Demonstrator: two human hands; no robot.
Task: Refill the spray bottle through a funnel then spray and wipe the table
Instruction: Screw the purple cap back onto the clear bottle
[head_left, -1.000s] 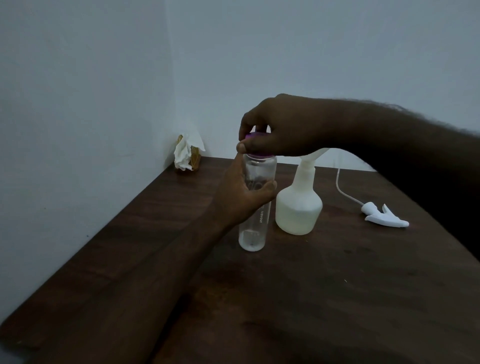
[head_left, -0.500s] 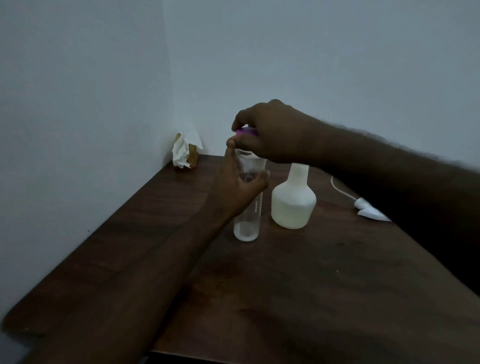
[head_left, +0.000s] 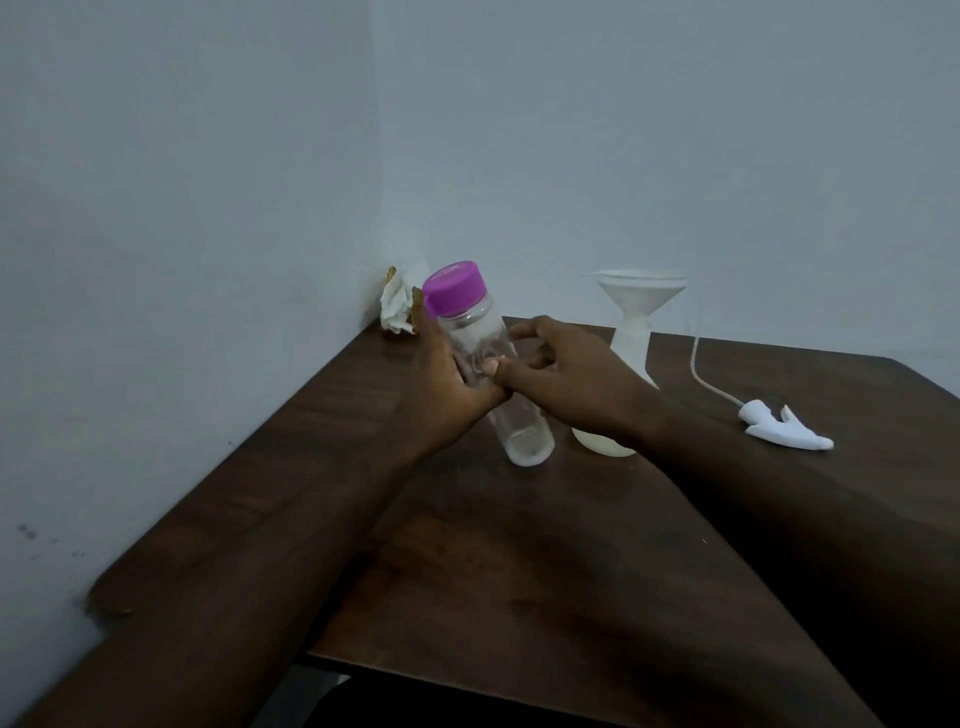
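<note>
A clear water bottle (head_left: 522, 434) with a purple cap (head_left: 453, 288) leans to the left, its base on the dark wooden table (head_left: 545, 561). My left hand (head_left: 447, 392) grips its middle. My right hand (head_left: 563, 371) hovers just right of the bottle, fingers spread, its thumb touching my left fingers. Behind my right hand stands the white spray bottle (head_left: 605, 441), mostly hidden, with a white funnel (head_left: 640, 299) in its neck. The white spray head (head_left: 784, 431) with its tube lies on the table to the right.
A crumpled white tissue in a small brown holder (head_left: 399, 306) sits in the back corner against the wall. Walls close off the left and back. The table's front edge (head_left: 467, 680) is near me.
My right hand has let go of the purple cap, which now sits on the bottle, and dropped to the bottle's right side. The left hand has tilted the bottle leftward.
</note>
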